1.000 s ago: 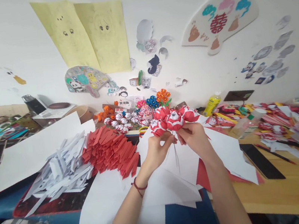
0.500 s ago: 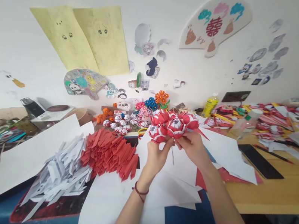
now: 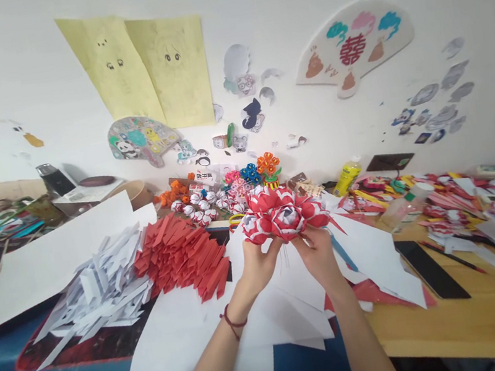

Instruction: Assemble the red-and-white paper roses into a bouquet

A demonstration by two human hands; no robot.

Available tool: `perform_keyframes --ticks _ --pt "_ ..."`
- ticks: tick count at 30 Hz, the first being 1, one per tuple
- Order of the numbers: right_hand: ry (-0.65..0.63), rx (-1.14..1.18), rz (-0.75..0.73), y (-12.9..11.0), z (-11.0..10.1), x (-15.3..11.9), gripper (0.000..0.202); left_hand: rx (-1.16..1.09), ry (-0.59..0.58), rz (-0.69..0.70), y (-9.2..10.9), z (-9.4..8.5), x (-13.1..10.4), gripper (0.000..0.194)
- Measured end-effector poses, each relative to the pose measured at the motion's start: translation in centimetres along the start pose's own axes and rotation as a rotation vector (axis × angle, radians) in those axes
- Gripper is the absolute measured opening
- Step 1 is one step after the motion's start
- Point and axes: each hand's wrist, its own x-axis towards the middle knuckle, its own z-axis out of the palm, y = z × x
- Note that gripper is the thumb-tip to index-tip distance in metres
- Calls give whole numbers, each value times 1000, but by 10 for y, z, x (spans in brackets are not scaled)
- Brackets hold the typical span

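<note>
A bunch of red and white paper flowers (image 3: pixel 287 220) is held up over the white sheets, its thin wire stems hanging below the blooms. My left hand (image 3: pixel 260 265) is closed on the left underside of the bunch. On the right underside, my right hand (image 3: pixel 315 253) grips it with thumb and fingers close to the stems. The flower heads hide some of my fingertips. Loose white paper sheets (image 3: pixel 231 320) lie beneath my wrists. Left of my hands is a heap of folded red paper strips (image 3: pixel 183 255), with a pile of white paper strips (image 3: pixel 99 290) beyond it.
Small finished flowers (image 3: pixel 203 205) and a pot of orange flowers (image 3: pixel 269 166) stand by the wall. At right are a yellow bottle (image 3: pixel 347 177), a clear bottle (image 3: pixel 408 204) and a black phone (image 3: pixel 431 269). Parts of other people's hands show at both side edges.
The flower bunch has come slightly lower and left, tilting so its front bloom faces me more. Both my hands still hold it. The view has shifted a little upward.
</note>
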Motion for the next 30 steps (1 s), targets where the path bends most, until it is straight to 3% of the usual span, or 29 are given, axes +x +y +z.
perform_keyframes --ticks 8,14,25,30 --pt "-59 -23 -24 -4 -3 -2 26 10 23 23 -6 1 -4 17" --pt "-210 67 59 -7 -15 5 38 -157 -119 -129 9 -2 2 21" --pt "-265 418 291 19 -14 17 32 -452 -156 -387 23 6 7 30" --pt "-285 503 319 26 -13 18 36 -532 -131 -445 25 5 9 31"
